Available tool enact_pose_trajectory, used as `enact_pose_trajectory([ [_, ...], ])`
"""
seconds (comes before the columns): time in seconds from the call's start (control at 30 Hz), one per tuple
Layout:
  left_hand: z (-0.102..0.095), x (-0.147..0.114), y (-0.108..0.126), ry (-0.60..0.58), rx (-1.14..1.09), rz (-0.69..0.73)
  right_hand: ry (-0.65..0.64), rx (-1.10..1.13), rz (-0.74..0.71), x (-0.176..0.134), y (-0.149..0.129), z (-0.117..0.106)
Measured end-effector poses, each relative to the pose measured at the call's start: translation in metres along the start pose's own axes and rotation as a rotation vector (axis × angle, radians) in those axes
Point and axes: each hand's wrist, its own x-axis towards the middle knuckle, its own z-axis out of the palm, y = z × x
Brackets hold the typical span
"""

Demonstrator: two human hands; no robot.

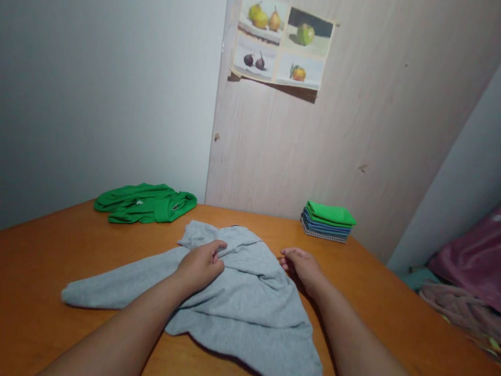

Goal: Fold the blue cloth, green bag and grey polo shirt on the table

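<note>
A grey long-sleeved garment [251, 297], looking like a shirt, lies rumpled on the table. One sleeve stretches out to the left, and the hem spreads toward the near right. My left hand [200, 265] is over its upper left part with curled fingers closed on the cloth; the fingertips are partly hidden. Creases run rightward from there. At the garment's upper right edge is my right hand [305, 271], its fingers loosely bent and a little apart from the thumb. No cloth shows in it, and whether its fingertips touch the edge is hard to see.
A crumpled green garment [149, 203] lies at the back left of the orange-brown table [17, 288]. A neat stack of folded cloths [328, 222], green on top, stands at the back right. Walls border the table behind. Pink fabric [488, 245] is heaped beyond the right edge.
</note>
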Motion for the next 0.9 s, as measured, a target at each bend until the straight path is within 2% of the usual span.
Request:
enact_pose_trajectory([
  [0.27,0.002,0.002,-0.005,-0.044,0.122,-0.011,-0.079,-0.287,-0.154,-0.003,-0.001,0.012],
  [0.47,0.001,0.006,-0.009,-0.016,-0.020,0.021,-0.141,-0.324,-0.139,-0.007,-0.006,0.018],
  [0.77,-0.017,0.006,0.002,0.281,-0.477,-0.089,-0.101,-0.388,-0.084,-0.001,-0.003,0.015],
  [0.9,-0.023,0.007,0.004,0.374,-0.662,-0.133,-0.121,-0.461,-0.065,-0.005,-0.002,0.015],
])
